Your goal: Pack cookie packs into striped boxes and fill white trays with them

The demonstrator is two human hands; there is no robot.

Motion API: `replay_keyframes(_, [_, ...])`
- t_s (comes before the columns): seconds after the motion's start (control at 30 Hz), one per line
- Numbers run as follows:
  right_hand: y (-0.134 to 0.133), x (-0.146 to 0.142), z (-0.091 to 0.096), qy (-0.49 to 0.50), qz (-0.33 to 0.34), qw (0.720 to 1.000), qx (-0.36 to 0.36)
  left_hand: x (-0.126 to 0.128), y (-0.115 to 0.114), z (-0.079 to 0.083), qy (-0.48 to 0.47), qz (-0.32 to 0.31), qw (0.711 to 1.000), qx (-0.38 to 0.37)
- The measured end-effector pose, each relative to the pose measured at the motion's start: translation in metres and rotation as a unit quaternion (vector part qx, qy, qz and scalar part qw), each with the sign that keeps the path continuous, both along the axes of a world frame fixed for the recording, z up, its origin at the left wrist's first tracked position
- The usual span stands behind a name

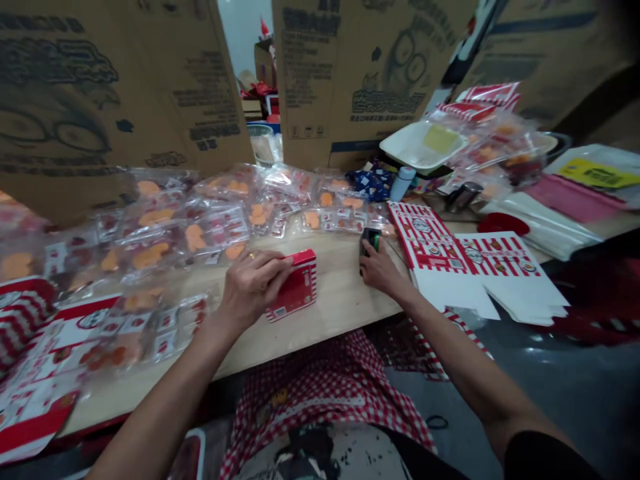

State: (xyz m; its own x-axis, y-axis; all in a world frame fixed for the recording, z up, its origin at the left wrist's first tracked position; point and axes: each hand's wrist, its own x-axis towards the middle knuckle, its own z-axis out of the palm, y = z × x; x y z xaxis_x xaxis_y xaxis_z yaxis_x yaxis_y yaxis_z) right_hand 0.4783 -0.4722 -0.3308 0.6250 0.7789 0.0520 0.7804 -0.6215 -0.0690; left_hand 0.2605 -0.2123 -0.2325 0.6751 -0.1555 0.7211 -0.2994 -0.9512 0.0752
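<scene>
My left hand [255,283] is closed on the top edge of a small red cardboard box [297,287] with red-and-white striped sides. The box stands upright on the wooden table [335,293]. To its right, my right hand [380,267] has its fingers wrapped round a black tape dispenser [369,241] with a green part inside, low over the tabletop. Flat striped cartons [430,237] lie just beyond that hand. Clear plastic packets [220,227] with orange pieces and small sachets are heaped behind and left of my left hand.
Large brown cardboard panels [345,73] stand along the back. At the back right are a white tray [420,147], a light blue bottle [403,183] and a dark metal cylinder [464,197]. More printed striped cardboard [35,393] lies at the left front. The table's front edge runs before my checked apron [325,387].
</scene>
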Motion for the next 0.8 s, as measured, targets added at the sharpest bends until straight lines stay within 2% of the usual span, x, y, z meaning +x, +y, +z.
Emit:
replay_keyframes(0.03, [-0.007, 0.001, 0.001, 0.015, 0.024, 1.000, 0.003, -0.002, 0.001, 0.001, 0.006, 0.002, 1.000, 0.013])
replay_keyframes(0.07, [-0.015, 0.002, 0.004, 0.044, 0.021, 0.998, 0.026, -0.004, 0.002, 0.003, 0.015, 0.009, 0.999, 0.029])
replay_keyframes(0.13, [-0.031, 0.004, 0.011, 0.104, -0.065, 0.986, 0.109, -0.008, 0.002, 0.006, 0.031, 0.022, 0.998, 0.049])
replay_keyframes(0.23, [-0.050, 0.007, 0.016, 0.191, -0.238, 0.922, 0.240, -0.003, -0.001, 0.008, 0.028, 0.007, 0.999, 0.038])
replay_keyframes(0.33, [-0.050, 0.007, 0.010, 0.276, -0.305, 0.872, 0.267, 0.011, -0.008, 0.006, 0.003, -0.027, 1.000, 0.011])
replay_keyframes(0.47, [-0.030, 0.005, 0.006, 0.395, -0.329, 0.795, 0.321, 0.023, -0.017, 0.000, -0.011, -0.039, 0.999, 0.000])
replay_keyframes(0.6, [-0.026, 0.010, 0.018, 0.464, -0.320, 0.731, 0.383, 0.020, -0.021, -0.004, -0.034, -0.033, 0.999, 0.006])
replay_keyframes(0.7, [-0.034, 0.010, 0.023, 0.474, -0.313, 0.707, 0.421, 0.016, -0.022, -0.004, -0.034, -0.021, 0.999, 0.000])
replay_keyframes(0.8, [-0.038, -0.002, 0.012, 0.450, -0.314, 0.710, 0.442, 0.012, -0.026, -0.003, -0.027, -0.015, 0.999, -0.030])
